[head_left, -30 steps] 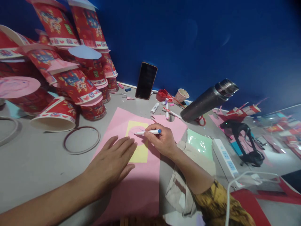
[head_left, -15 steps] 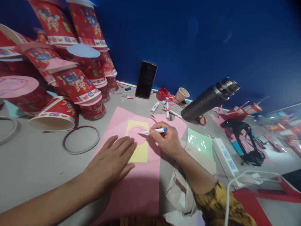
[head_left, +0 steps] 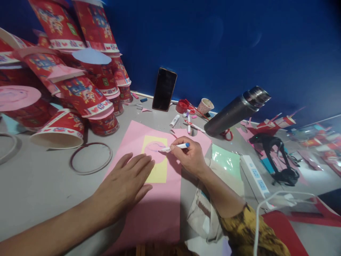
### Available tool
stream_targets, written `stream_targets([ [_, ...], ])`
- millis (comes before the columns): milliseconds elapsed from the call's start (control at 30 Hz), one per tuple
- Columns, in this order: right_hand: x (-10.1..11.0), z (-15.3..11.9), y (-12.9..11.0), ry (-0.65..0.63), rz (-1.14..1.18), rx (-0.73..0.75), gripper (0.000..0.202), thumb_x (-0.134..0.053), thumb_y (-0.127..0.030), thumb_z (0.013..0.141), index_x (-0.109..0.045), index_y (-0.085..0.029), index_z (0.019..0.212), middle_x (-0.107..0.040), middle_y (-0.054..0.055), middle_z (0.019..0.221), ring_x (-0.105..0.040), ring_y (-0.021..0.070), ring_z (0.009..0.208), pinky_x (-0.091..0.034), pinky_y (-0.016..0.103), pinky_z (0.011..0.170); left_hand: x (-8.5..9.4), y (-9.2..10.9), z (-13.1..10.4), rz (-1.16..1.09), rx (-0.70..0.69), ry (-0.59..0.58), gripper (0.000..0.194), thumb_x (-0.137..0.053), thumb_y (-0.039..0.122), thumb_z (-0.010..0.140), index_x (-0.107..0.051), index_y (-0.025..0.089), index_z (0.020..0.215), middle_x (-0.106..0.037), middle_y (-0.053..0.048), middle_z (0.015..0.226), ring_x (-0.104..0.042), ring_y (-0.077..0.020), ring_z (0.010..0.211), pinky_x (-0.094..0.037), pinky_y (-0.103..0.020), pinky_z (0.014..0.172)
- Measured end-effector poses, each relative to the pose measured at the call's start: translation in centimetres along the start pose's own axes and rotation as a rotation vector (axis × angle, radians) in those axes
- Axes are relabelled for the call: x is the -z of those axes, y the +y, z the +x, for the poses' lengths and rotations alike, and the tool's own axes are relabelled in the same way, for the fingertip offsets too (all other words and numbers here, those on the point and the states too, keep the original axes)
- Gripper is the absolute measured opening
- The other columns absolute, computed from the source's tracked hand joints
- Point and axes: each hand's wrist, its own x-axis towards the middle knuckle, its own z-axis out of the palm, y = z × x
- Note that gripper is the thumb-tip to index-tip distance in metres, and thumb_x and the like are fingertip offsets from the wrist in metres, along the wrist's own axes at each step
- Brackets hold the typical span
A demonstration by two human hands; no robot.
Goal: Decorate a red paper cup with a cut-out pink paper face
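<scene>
Right fingers (head_left: 178,153) pinch one marker (head_left: 165,149); left fingers (head_left: 146,168) lie apart over one yellow sheet (head_left: 160,174).

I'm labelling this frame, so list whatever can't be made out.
Head view:
Yellow paper: left edge partly hidden by the left hand.
Marker: middle covered by the right hand.
Uppermost red paper cups: tops cut off by the top edge.
Far-right clutter: too blurred to identify.

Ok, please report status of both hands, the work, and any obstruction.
Right hand gripping white blue-ended marker, tip over round pink paper. Left hand flat, partly covering rectangular yellow paper. Tip contact unclear.
</scene>
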Motion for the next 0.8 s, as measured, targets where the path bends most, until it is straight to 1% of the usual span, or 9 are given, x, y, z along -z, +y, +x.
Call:
stream_targets([
  [100,0.0,0.0,0.1,-0.016,-0.027,0.006,0.022,-0.068,-0.042,0.087,-0.07,-0.02,0.082,-0.064,-0.003,0.058,-0.05,0.0116,0.046,-0.036,0.026,0.05,0.0,0.0,-0.1,0.005,-0.003,-0.006,0.04,-0.06,0.032,0.1,-0.063,0.016,0.137,-0.069,-0.016,0.14,-0.058,-0.0345,0.132,-0.033,-0.055,0.116],
  [233,0.6,0.4,-0.1,0.084,-0.059,0.021,0.02,-0.067,-0.039,0.086,-0.068,-0.021,0.078,-0.061,-0.004,0.056,-0.049,0.0118,0.048,-0.037,0.025,0.051,0.0,0.0,-0.2,-0.011,0.007,-0.008,0.04,-0.059,0.032,0.101,-0.062,0.017,0.138,-0.069,-0.016,0.141,-0.057,-0.0341,0.133,-0.033,-0.055,0.117],
  [367,1.1,0.8,-0.4,0.162,0.013,-0.002,0.021,-0.068,-0.042,0.084,-0.066,-0.022,0.078,-0.063,-0.003,0.062,-0.051,0.0123,0.052,-0.04,0.025,0.052,0.3,0.0,0.0,-0.044,0.011,-0.014,0.041,-0.057,0.032,0.102,-0.06,0.019,0.14,-0.068,-0.014,0.141,-0.057,-0.033,0.133,-0.032,-0.054,0.117],
  [500,1.1,1.1,0.1,0.15,0.06,-0.02,0.024,-0.071,-0.044,0.082,-0.063,-0.022,0.075,-0.06,-0.003,0.06,-0.051,0.0131,0.054,-0.04,0.025,0.054,0.6,0.1,0.1,-0.057,0.011,-0.018,0.042,-0.056,0.031,0.102,-0.059,0.018,0.142,-0.069,-0.014,0.139,-0.057,-0.0325,0.132,-0.032,-0.054,0.118],
  [600,0.8,1.4,1.0,0.146,0.115,-0.05,0.024,-0.07,-0.044,0.082,-0.064,-0.022,0.075,-0.061,-0.003,0.062,-0.052,0.0137,0.056,-0.042,0.025,0.055,0.6,0.0,0.1,-0.05,0.006,-0.024,0.04,-0.056,0.031,0.102,-0.062,0.017,0.139,-0.069,-0.014,0.138,-0.057,-0.0324,0.132,-0.032,-0.053,0.118],
  [700,0.6,1.8,1.6,0.123,0.212,-0.098,0.025,-0.072,-0.045,0.082,-0.068,-0.02,0.083,-0.065,-0.001,0.067,-0.055,0.0138,0.058,-0.044,0.025,0.055,0.7,0.0,0.1,-0.047,0.012,-0.034,0.04,-0.057,0.032,0.101,-0.063,0.018,0.139,-0.069,-0.013,0.139,-0.057,-0.0317,0.133,-0.031,-0.053,0.12],
  [800,1.0,2.0,1.5,0.078,0.363,-0.164,0.034,-0.074,-0.049,0.082,-0.071,-0.018,0.096,-0.071,0.001,0.072,-0.055,0.0121,0.054,-0.043,0.024,0.051,0.8,0.0,0.1,-0.039,0.028,-0.059,0.042,-0.059,0.031,0.1,-0.062,0.019,0.14,-0.069,-0.014,0.14,-0.056,-0.032,0.135,-0.031,-0.053,0.12],
])
